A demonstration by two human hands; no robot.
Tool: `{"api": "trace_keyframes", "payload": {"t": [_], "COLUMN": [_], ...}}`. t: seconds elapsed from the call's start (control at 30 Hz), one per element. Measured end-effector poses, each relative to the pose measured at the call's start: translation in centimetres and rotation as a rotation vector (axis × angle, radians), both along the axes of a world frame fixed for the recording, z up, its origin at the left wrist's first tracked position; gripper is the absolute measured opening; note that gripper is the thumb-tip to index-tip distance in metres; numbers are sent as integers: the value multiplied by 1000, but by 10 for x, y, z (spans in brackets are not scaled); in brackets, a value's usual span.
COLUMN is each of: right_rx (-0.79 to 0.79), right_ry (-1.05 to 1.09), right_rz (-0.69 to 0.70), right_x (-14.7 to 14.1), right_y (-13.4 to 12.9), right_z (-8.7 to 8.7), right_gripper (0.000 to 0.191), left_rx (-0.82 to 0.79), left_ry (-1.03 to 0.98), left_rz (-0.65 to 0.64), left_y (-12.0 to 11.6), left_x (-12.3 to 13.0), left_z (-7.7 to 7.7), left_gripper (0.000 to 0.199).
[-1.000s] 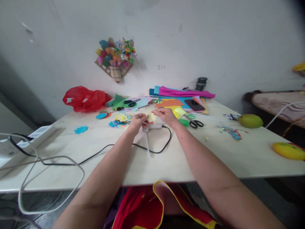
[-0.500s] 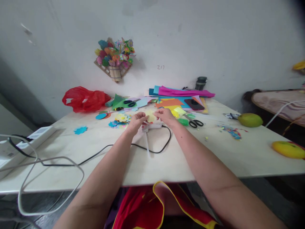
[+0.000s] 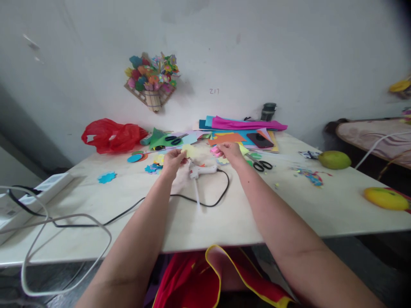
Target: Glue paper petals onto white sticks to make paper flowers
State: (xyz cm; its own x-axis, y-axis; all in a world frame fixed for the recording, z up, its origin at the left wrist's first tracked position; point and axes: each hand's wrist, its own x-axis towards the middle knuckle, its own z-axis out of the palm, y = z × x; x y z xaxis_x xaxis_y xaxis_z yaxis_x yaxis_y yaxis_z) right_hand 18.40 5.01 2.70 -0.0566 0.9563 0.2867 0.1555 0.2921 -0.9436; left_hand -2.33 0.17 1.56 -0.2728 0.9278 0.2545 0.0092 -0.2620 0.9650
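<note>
My left hand [image 3: 174, 161] is closed on the edge of a pale yellow paper cutout [image 3: 188, 150]. To its right, my right hand [image 3: 228, 151] pinches a small pink paper piece [image 3: 214, 150]; its exact shape is hard to make out. Between the hands and slightly nearer lies a white glue gun [image 3: 204, 170], with a translucent glue stick [image 3: 197, 194] trailing toward me. Partly behind my left hand is a pile of paper flowers [image 3: 153, 167]. Black-handled scissors [image 3: 261, 165] lie just right of my right hand.
A black cord [image 3: 128, 208] runs left from the glue gun to a white power strip [image 3: 48, 188]. At the back lie a red plastic bag [image 3: 112, 136], coloured sheets [image 3: 227, 137] and a phone [image 3: 260, 140]. A green mango [image 3: 334, 159] and a yellow one [image 3: 385, 199] sit at right.
My hands have moved apart. The pale yellow cutout, earlier between both hands, has gone left with my left hand. A pink piece now shows in my right hand, and the glue gun is less covered.
</note>
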Motion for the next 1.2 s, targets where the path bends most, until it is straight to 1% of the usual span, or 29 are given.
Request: {"api": "trace_keyframes", "payload": {"t": [0.07,0.13,0.17,0.23,0.3,0.33,0.4,0.47,0.57,0.67,0.8,0.93,1.03,1.13,1.2], "right_rx": [0,9,12,13,7,0,-8,-9,-3,10,30,50,77,68,63], "right_ry": [-55,-135,-184,-297,-429,-503,-653,-782,-910,-1017,-1115,-1192,-1230,-1228,-1221], "right_rz": [-68,-130,-164,-242,-320,-355,-422,-474,-507,-497,-484,-484,-502,-503,-509], "right_x": [5,10,13,19,25,28,34,39,47,55,59,56,52,50,50], "right_y": [5,10,12,16,17,17,15,13,13,17,20,20,19,22,25], "right_z": [-2,-4,-5,-5,-4,-3,0,2,1,-3,-10,-16,-22,-29,-33], "right_gripper": [21,22,23,23,23,22,20,19,24,28,32,34,34,32,31], "left_rx": [-10,-24,-38,-99,-208,-261,-336,-374,-427,-486,-498,-423,-358,-298,-274], "left_ry": [-11,-21,-18,10,59,81,127,171,236,344,523,649,791,912,962], "left_rz": [19,2,-33,-158,-297,-343,-384,-379,-347,-309,-221,-86,39,148,187], "left_y": [1,2,1,-1,-4,-6,-8,-9,-10,-10,-10,-11,-12,-12,-12], "left_x": [-7,-12,-15,-18,-21,-22,-24,-25,-24,-21,-16,-12,-11,-8,-6], "left_z": [-1,-3,-4,-3,-2,-2,0,1,1,1,4,11,15,16,15], "left_gripper": [33,32,31,31,30,31,31,32,37,41,37,32,33,35,34]}}
